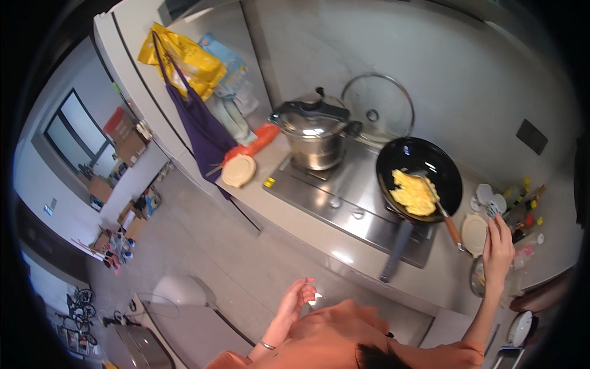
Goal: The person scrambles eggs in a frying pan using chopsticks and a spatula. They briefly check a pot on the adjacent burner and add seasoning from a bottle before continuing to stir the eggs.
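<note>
My right hand (pixel 500 249) reaches to the right end of the counter. Its fingertips are at a small patterned container (pixel 493 210) beside white seasoning containers (pixel 484 194); whether they grip it is unclear. Loosely curled in front of my body, my left hand (pixel 297 300) holds nothing. A black wok (pixel 449 170) sits on the right side of the gas cooktop (pixel 322 196), its handle towards me. Cooked yellow egg (pixel 412 191) lies inside it. A spatula with a wooden handle (pixel 452 230) rests in the wok, handle over the rim.
Left of the wok stands a steel pressure cooker (pixel 315 143). A glass lid (pixel 380 104) leans on the wall behind. Beige round mats (pixel 238 170) lie on the counter (pixel 286 212). Bottles (pixel 525 217) crowd the right corner. A purple apron (pixel 203 129) hangs at the left.
</note>
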